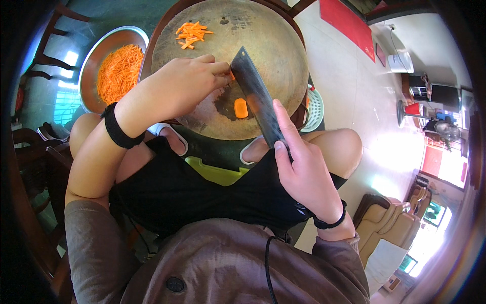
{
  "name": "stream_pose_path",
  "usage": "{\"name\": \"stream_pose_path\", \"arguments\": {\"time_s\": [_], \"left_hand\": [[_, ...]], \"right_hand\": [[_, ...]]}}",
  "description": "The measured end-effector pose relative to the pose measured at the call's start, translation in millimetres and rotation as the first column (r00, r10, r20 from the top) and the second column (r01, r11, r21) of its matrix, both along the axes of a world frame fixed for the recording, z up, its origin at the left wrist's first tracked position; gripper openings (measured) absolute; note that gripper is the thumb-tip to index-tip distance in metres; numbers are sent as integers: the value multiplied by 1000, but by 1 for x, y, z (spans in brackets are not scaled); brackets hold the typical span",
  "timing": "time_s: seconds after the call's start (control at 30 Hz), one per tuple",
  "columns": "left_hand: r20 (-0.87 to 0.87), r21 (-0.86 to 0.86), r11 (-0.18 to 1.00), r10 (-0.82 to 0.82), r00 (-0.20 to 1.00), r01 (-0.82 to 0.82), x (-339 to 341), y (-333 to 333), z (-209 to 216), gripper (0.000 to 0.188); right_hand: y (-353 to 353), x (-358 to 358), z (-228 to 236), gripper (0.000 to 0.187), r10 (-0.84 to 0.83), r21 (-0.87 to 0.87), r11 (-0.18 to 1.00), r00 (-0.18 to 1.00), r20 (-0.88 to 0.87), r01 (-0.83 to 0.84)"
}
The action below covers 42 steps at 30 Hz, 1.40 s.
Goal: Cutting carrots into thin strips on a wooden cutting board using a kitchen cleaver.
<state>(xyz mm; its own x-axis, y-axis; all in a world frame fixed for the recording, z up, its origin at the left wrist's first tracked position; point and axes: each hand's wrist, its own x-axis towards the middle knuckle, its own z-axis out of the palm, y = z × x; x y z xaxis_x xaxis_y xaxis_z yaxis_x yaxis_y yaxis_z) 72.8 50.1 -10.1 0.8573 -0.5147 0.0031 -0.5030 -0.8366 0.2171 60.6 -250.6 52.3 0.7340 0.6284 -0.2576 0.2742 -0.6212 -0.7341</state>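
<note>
Your right fingers (286,125) grasp a cleaver (253,86) over the chopping board (276,38); your left fingers (217,68) hold a carrot piece (233,75) on that board.

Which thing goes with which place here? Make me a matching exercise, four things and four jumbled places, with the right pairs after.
Things
1. Cleaver
2. Carrot chunk
3. Metal bowl
4. Pale green basket

Places
A. Left of the round board, holding carrot shreds
B. In the right hand
C. At the board's right side, partly hidden
D. On the board, left of the cleaver

Pairs: 1-B, 2-D, 3-A, 4-C
</note>
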Motion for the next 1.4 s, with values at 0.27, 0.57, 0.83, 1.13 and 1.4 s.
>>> {"name": "stream_pose_path", "arguments": {"time_s": [0.27, 0.57, 0.83, 1.13, 1.4], "left_hand": [[5, -45, 999, 3, 1000, -3, 1, 3, -1, 52], [31, -235, 968, -86, 996, 91, -8, -27, -6, 43], [-123, -120, 984, -147, 982, 132, -3, -13, -4, 27], [-149, -142, 990, -23, 989, 1, 3, 20, 12, 48], [-21, -130, 992, -5, 1000, 3, -3, 9, 1, 66]], "right_hand": [[1, -2, 6, 76, -34, -7, 999, 999, -20, 34], [-2, 0, 5, 73, -98, -45, 994, 995, 11, 99], [0, -1, 5, 69, -105, 9, 994, 994, -27, 106], [5, -5, -1, 79, -67, 6, 998, 997, 23, 67], [10, -10, -8, 84, -49, 2, 999, 998, 49, 49]]}}
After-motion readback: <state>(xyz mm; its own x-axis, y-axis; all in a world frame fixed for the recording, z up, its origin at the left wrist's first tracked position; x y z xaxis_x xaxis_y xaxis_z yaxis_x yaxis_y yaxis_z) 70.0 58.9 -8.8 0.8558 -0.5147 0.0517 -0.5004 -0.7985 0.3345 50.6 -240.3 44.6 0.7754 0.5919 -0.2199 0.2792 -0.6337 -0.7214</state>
